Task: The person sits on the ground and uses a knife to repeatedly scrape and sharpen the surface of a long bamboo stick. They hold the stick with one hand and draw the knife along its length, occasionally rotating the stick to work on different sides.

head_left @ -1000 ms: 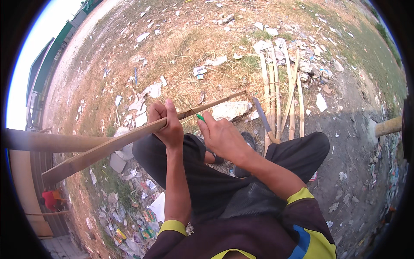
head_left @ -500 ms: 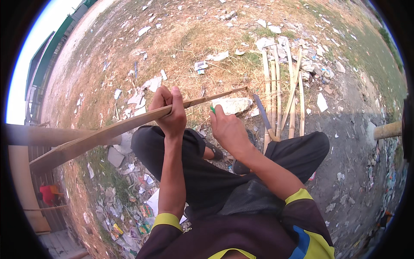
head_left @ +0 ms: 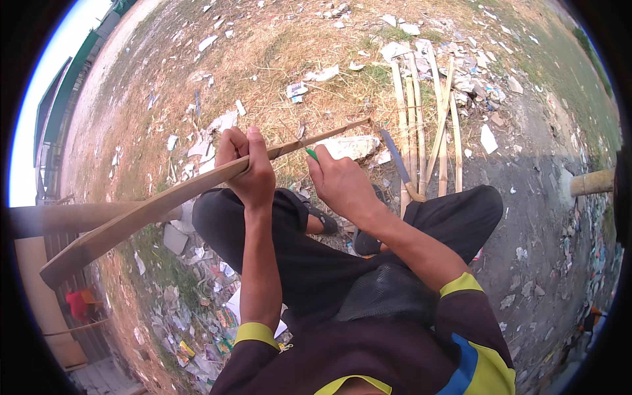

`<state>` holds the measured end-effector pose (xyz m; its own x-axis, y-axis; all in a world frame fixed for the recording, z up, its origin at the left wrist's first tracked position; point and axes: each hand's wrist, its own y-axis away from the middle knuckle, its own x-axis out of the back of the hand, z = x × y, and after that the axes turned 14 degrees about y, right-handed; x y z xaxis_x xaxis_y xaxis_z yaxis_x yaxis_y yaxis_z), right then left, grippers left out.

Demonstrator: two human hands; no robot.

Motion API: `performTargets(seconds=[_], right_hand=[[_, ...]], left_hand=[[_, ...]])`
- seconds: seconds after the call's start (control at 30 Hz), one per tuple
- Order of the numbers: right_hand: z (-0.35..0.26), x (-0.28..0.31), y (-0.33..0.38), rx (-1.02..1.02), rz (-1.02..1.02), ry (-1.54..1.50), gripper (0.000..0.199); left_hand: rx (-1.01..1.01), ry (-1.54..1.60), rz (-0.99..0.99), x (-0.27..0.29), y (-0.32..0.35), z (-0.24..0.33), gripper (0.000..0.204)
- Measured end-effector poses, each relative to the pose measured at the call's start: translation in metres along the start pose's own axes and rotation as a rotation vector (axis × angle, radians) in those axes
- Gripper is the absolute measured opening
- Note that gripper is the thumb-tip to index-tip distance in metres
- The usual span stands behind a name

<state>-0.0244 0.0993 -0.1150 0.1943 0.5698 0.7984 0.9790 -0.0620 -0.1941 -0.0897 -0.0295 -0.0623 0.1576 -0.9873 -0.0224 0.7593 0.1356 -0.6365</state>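
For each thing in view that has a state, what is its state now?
Left hand: closed around the bamboo strip.
Bamboo strip: held up off the ground, slanting.
Right hand: closed on a green tool.
Green tool: tip at the strip.
Knife: lying on the ground, unheld.
Bamboo slats: lying side by side on the ground.

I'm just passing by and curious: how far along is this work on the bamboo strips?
Done: several split strips lie side by side on the ground, with a long knife set down nearby. In hand: the left hand grips a long strip, and the right hand holds a small green tool against it. How many remain can't be told.
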Motion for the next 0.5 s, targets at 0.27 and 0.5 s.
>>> performTargets(seconds=[0.27, 0.5], right_hand=[[0.022, -0.013, -0.007, -0.068, 0.041, 0.159, 0.024], [0.009, -0.016, -0.003, 0.041, 0.111, 0.041, 0.023]], left_hand=[[0.012, -0.049, 0.005, 0.005, 0.000, -0.002, 0.038], [0.008, -0.063, 0.027, -0.005, 0.004, 0.010, 0.038]])
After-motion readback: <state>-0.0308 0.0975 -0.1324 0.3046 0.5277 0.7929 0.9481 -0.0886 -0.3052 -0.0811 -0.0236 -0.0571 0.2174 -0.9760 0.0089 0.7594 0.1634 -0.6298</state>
